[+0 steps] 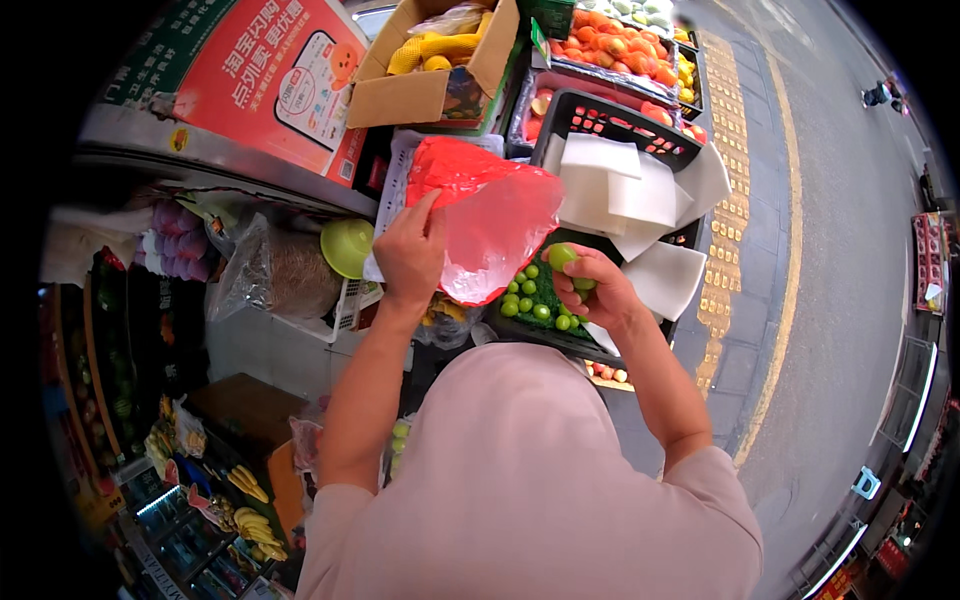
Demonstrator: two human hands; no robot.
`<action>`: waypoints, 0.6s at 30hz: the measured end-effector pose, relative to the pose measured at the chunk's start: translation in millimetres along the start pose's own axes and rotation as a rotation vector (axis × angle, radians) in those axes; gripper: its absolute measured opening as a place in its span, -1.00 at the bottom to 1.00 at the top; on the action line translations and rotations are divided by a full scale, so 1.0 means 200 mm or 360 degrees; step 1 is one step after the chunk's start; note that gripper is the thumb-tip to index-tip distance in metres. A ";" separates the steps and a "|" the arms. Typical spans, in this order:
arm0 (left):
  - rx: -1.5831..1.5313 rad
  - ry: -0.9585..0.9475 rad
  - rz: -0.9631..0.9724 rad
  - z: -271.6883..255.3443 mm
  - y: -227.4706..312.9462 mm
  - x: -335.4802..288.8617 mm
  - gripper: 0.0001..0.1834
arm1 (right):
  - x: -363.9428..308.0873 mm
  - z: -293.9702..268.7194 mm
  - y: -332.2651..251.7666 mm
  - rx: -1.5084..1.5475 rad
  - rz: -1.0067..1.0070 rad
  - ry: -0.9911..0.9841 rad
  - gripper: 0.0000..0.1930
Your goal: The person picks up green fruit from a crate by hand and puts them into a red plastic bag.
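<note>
My left hand [412, 252] pinches the rim of a red plastic bag [500, 215], which hangs with its mouth spread toward me. Whether anything lies inside the bag I cannot tell. Closed around a couple of round green fruits, possibly green plums, is my right hand [603, 287]; one green fruit [562, 256] shows at its fingertips. Below and between both hands, more green fruits [541, 311] lie in a black crate [590, 347]. White foam sheets [648, 200] lie over the crate's far and right parts, close to my right hand.
Beyond the crate are a cardboard box [400, 98] with yellow netted fruit and a tray of orange fruit [615, 48]. A green bowl [347, 248] and a bulging clear bag [290, 270] stand at left. The paved walkway and road [840, 200] run along the right.
</note>
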State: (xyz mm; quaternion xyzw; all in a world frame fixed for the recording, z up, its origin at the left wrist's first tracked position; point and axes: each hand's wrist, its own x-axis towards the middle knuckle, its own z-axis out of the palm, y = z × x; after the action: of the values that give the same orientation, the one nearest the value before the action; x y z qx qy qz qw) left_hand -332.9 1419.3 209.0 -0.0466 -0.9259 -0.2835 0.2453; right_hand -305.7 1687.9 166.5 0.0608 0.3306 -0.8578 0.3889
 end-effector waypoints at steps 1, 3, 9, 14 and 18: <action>-0.0014 -0.0007 0.0005 0.00 0.01 0.00 -0.74 | 0.02 0.12 -0.04 0.0004 0.0052 0.0031 -0.69; -0.0056 -0.0030 0.0016 -0.01 0.05 -0.01 -0.74 | 0.15 0.31 -0.07 0.0014 0.0152 0.0109 -0.69; -0.0097 -0.0031 0.0063 0.00 0.04 0.03 -0.76 | 0.43 0.36 -0.03 -0.0572 -0.0484 0.0485 -0.67; -0.0149 0.0084 -0.0302 0.00 -0.10 0.09 -0.77 | 0.12 0.01 -0.01 -0.1222 -0.1151 0.1188 -0.78; -0.0154 0.0049 -0.0353 0.01 -0.12 0.12 -0.76 | 0.30 -0.52 0.35 -0.2512 -0.0470 0.0713 -0.56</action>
State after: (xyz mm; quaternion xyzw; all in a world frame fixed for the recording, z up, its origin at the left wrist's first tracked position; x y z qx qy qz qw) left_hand -360.6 1399.6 208.4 0.0487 -0.9067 -0.3539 0.2241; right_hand -312.5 1681.4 27.3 -0.1043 0.9089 -0.3838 0.1258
